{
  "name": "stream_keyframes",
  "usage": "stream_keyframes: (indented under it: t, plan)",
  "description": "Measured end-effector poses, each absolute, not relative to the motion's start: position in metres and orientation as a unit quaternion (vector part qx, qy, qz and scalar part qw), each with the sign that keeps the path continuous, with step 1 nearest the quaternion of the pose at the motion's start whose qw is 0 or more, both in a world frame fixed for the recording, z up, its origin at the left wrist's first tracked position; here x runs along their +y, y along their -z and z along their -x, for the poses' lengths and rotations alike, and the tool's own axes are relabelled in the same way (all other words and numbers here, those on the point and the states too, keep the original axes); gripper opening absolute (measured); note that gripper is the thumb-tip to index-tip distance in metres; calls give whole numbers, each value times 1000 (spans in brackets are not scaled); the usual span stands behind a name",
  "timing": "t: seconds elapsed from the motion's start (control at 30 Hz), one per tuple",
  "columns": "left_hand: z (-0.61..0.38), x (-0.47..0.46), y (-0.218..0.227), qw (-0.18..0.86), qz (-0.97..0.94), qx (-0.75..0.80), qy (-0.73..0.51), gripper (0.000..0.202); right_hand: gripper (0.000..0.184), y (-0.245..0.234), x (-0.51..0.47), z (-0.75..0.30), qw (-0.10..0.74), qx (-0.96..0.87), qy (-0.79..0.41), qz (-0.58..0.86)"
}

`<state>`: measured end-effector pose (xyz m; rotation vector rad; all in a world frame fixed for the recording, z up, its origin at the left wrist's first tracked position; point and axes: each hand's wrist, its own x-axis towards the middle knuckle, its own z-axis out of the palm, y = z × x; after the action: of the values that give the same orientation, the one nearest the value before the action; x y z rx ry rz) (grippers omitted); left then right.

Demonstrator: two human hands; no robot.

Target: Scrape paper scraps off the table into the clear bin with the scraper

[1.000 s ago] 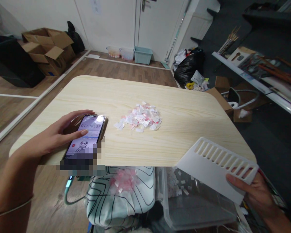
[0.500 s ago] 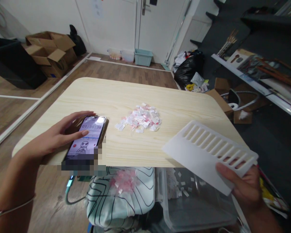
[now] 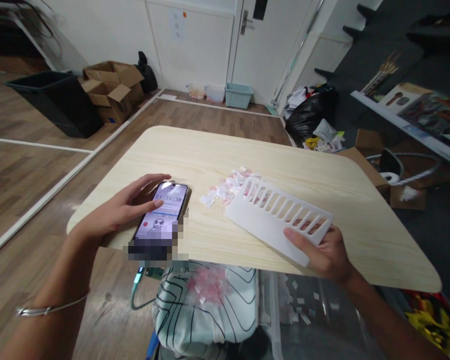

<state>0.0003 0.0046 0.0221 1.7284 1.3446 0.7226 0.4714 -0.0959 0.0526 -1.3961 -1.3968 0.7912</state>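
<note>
Right hand (image 3: 332, 255) clamps a slotted board (image 3: 260, 225) near the packet pile (image 3: 227, 189). Left hand (image 3: 125, 202), its grip unclear, touches a phone (image 3: 168, 215) left of the pile.

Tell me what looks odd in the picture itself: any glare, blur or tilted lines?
In the head view, the phone has pale glare at its top end and blocky pixelation over its lower end; in that same head view, the door leans, perhaps from a wide lens, and the shelf area looks dim and soft.
</note>
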Motion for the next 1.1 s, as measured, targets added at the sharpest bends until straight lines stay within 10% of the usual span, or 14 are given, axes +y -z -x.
stream_keyframes:
  t: [1.1]
  plan:
    - [7, 4, -17, 413, -678, 525, -308, 86, 43, -50, -40, -481, 379, -696, -461, 399]
